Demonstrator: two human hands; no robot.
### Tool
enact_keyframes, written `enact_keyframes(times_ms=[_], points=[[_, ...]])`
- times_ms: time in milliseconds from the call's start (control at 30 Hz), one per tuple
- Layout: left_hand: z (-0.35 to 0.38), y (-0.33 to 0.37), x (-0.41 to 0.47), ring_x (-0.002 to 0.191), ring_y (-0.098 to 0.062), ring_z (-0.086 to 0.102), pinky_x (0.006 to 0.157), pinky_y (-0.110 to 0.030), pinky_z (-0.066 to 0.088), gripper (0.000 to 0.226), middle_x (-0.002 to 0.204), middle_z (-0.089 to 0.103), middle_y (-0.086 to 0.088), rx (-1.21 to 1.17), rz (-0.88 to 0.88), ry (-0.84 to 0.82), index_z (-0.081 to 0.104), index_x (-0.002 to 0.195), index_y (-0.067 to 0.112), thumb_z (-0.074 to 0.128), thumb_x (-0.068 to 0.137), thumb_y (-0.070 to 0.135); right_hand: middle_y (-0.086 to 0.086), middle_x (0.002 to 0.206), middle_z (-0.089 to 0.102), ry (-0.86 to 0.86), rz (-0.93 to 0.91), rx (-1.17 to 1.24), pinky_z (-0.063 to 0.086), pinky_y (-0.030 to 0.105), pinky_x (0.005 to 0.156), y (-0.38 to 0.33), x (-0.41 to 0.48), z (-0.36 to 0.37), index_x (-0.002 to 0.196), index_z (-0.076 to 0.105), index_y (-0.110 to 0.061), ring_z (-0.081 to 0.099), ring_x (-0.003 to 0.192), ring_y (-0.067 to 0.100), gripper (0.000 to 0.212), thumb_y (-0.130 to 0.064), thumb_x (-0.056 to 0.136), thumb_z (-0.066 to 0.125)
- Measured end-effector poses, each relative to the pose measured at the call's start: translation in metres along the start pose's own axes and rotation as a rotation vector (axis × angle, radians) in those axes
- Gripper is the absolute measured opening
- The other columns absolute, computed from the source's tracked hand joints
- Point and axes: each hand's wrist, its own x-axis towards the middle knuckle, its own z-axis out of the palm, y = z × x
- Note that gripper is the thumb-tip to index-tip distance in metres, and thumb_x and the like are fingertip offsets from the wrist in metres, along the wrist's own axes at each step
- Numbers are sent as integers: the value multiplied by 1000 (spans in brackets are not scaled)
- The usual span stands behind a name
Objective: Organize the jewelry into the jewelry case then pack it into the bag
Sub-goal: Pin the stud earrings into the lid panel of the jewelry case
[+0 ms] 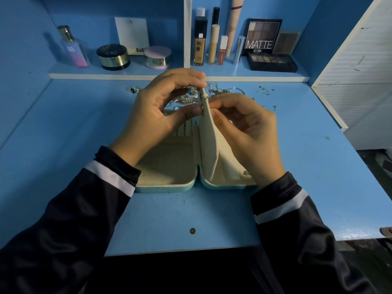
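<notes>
A teal jewelry case (169, 166) with cream lining lies open on the blue desk. Its cream middle flap (209, 132) stands upright between the two halves. My left hand (161, 109) pinches the flap's top edge, thumb at its brass snap. My right hand (244, 128) pinches the flap from the right side. A heap of chains, rings and bracelets (218, 92) lies behind the hands, partly hidden. A ring with a dark stone (134, 89) sits apart at the left. Small earrings (265, 91) are scattered at the right. No bag is in view.
A shelf at the back holds a perfume bottle (73, 47), two round jars (113, 57), makeup tubes (214, 43) and eyeshadow palettes (272, 62). A white panel (358, 66) bounds the desk on the right. A dark screw head (192, 230) marks the desk near the front edge.
</notes>
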Motion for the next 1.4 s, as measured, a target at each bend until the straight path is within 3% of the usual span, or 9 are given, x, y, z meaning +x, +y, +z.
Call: enact_keyframes(times_ms=[367,600,733,933,1100,1200,1233,1333,1400], points=[[-1,0,0,129,-23,52,107,-43,45,36,129,54,-12,14,0,-10,54,123,9,67,89,14,11,95,67,7,-71,-84,52,28,86,3,1,0,101,67,-4,65,93,21,15,4,88,64],[2,2,1,130,-23,52,110,-43,43,40,134,55,-11,-39,-46,-12,55,126,10,68,89,11,14,97,69,1,54,83,52,28,88,-4,0,-4,100,66,-2,67,94,19,14,5,87,65],[6,4,1,134,-19,49,111,-35,40,43,140,53,-10,-60,-82,-32,53,131,9,65,91,14,14,99,69,21,100,158,51,23,85,-11,-2,-7,108,64,4,68,94,14,20,6,88,63],[11,5,0,140,-16,42,115,-38,37,46,148,47,-7,-73,-145,-52,49,139,13,62,94,17,9,105,69,61,139,196,49,21,87,-17,-2,-7,122,60,3,66,100,9,30,3,92,58],[19,10,-2,138,-3,41,114,-26,36,53,151,45,6,-36,-271,-65,43,146,19,58,97,33,7,114,69,91,187,194,49,25,92,-19,-1,-10,124,61,-4,65,108,13,30,-6,94,59],[26,16,-5,124,23,38,99,-1,32,47,142,43,25,47,-309,-69,40,146,29,51,101,31,6,113,70,84,217,168,50,32,97,-20,0,-15,120,64,-7,64,111,19,28,-10,93,61],[29,17,-7,123,25,37,99,0,31,46,142,42,26,51,-317,-67,39,146,30,50,102,31,7,112,70,78,223,151,50,34,98,-20,0,-18,119,65,-8,64,110,21,27,-10,93,62],[38,15,-11,141,2,33,118,-25,28,52,154,38,11,-65,-339,-55,35,152,20,47,103,34,12,111,69,50,234,89,50,33,97,-23,-1,-28,116,68,-11,63,107,22,25,-12,91,63],[45,14,-13,144,-2,29,120,-32,26,55,157,36,8,-81,-341,-60,33,152,19,46,102,37,13,113,68,20,243,52,50,32,97,-25,-2,-36,114,69,-14,63,108,19,23,-13,91,64]])
